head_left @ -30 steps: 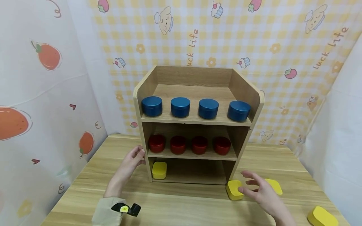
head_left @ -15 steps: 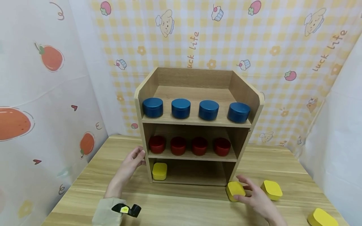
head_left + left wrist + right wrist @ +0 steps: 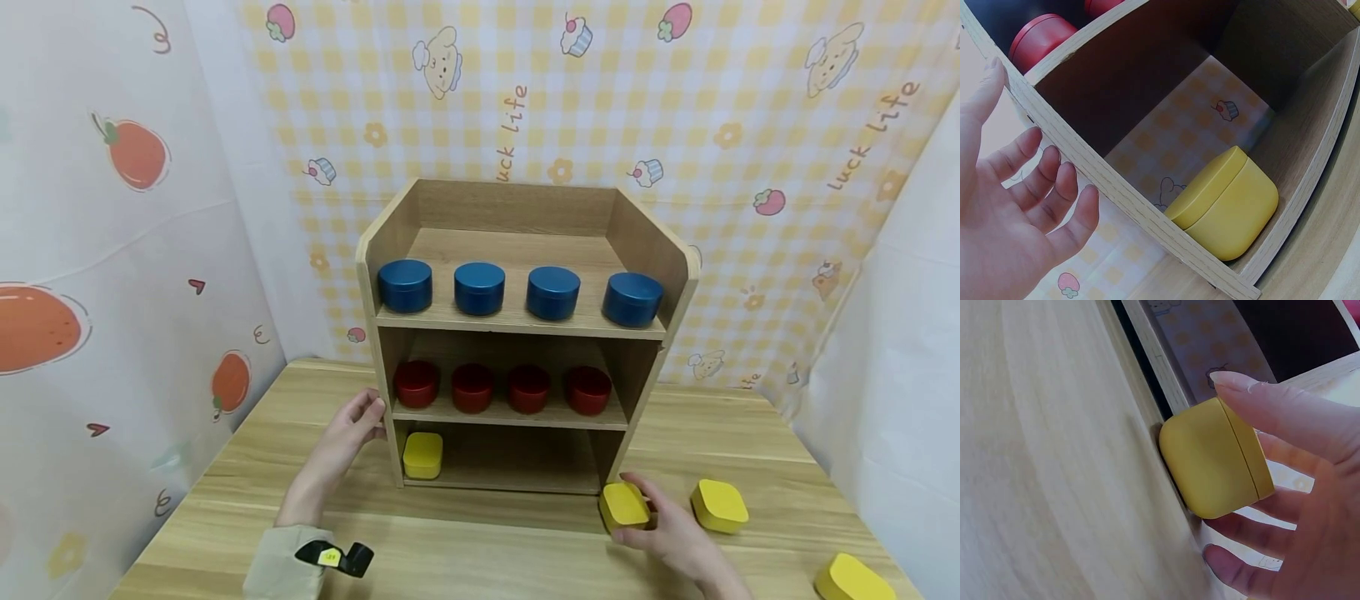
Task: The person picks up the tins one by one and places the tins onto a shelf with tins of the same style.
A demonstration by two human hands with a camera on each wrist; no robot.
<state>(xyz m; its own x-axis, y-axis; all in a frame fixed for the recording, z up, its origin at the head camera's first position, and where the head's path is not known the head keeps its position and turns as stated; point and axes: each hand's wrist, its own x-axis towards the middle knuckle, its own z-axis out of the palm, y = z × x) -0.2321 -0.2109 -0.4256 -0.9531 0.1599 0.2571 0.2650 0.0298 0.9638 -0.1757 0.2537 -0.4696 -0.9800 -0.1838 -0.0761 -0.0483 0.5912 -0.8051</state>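
Right hand [image 3: 670, 532] pinching a yellow tin [image 3: 622, 505], thumb one side, fingers the other; tin is at the front right corner of the wooden shelf [image 3: 513, 206], can't tell if it's touching the tabletop [image 3: 480, 550]. Clock centred on that tin, head view: second yellow tin [image 3: 718, 507] at 3, on the tabletop; third yellow tin [image 3: 853, 578] between 3 and 4, well apart. Shelf rises toward 11. Fourth yellow tin [image 3: 423, 455] between 9 and 10, left end of bottom tier. Four red tins [image 3: 472, 389] on middle tier, 10 to 11; four blue tins [image 3: 480, 289] on top, around 11. Left hand [image 3: 354, 423] between 9 and 10, fingers loosely spread, by the shelf's left panel; firm contact unclear.
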